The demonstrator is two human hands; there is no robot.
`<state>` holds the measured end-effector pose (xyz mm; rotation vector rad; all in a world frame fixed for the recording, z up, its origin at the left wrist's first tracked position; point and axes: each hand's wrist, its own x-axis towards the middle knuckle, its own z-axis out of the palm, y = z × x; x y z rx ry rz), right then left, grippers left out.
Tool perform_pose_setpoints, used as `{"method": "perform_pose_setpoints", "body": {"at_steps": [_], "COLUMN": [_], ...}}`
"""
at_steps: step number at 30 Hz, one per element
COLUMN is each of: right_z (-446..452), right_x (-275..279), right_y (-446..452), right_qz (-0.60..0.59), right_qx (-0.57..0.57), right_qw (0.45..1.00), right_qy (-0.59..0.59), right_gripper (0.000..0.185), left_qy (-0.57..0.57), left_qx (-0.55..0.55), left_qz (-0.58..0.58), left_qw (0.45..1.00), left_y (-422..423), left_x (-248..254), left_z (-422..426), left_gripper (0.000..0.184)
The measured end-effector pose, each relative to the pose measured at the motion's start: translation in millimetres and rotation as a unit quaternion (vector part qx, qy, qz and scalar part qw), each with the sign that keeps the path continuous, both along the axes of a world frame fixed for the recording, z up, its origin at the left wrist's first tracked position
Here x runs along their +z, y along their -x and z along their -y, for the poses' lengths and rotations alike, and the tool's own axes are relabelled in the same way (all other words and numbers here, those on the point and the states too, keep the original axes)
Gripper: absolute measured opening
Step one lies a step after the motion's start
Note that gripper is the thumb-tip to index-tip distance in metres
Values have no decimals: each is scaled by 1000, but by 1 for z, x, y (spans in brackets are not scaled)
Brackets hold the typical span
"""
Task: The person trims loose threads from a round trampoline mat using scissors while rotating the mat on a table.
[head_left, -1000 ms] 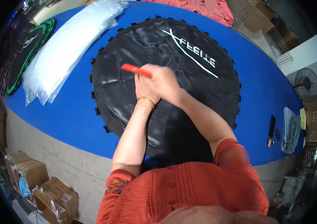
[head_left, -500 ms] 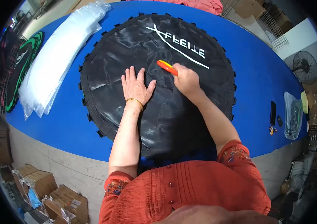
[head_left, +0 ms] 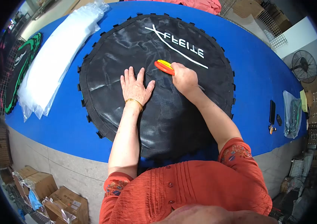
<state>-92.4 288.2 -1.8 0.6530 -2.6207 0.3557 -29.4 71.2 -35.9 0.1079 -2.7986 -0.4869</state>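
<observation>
A round black trampoline mat [head_left: 110,89] with white lettering and small tabs along its rim lies flat on a blue table. My left hand [head_left: 134,87] rests palm down on it near the middle, fingers spread. My right hand [head_left: 185,79] is closed around a pair of scissors [head_left: 164,67] just above the mat, to the right of my left hand. The orange and yellow handles stick out beyond my fingers. Most of the blades are hidden in my grip; a grey bit shows behind the hand.
White plastic bags [head_left: 57,59] lie on the left of the blue table [head_left: 253,112], beside a black and green piece [head_left: 26,67]. A phone [head_left: 272,112], keys [head_left: 271,129] and a clear bag [head_left: 292,114] lie on the right. Cardboard boxes [head_left: 69,203] stand on the floor; a fan [head_left: 304,66] is at right.
The scissors have turned slightly in my right hand, showing more of the yellow, and moved slightly left. My left hand stays in place on the mat.
</observation>
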Motion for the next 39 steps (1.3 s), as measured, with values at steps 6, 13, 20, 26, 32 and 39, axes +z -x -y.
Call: {"method": "perform_pose_setpoints", "body": {"at_steps": [6, 13, 20, 26, 32, 39], "right_z": [10, 21, 34, 36, 36, 41], "right_x": [23, 29, 33, 35, 29, 20], "right_y": [26, 90, 131, 145, 115, 60], "right_qz": [78, 84, 109, 110, 116, 90], "right_qx": [-44, -71, -110, -114, -95, -48], "right_qw": [995, 993, 987, 987, 989, 995], "right_qy": [-32, -30, -49, -14, -18, 12], "right_gripper": [14, 13, 20, 21, 20, 12], "left_qy": [-2, -8, -28, -17, -6, -9], "left_qx": [1, 0, -4, -1, 5, 6], "left_qz": [0, 1, 16, 12, 10, 6], "left_qw": [1000, 1000, 999, 1000, 1000, 1000], "left_y": [-1, -2, -3, -2, 0, 2], "left_x": [1, 3, 9, 5, 3, -2], "left_z": [0, 0, -2, -2, -2, -1], "left_gripper": [76, 75, 74, 74, 75, 78]}}
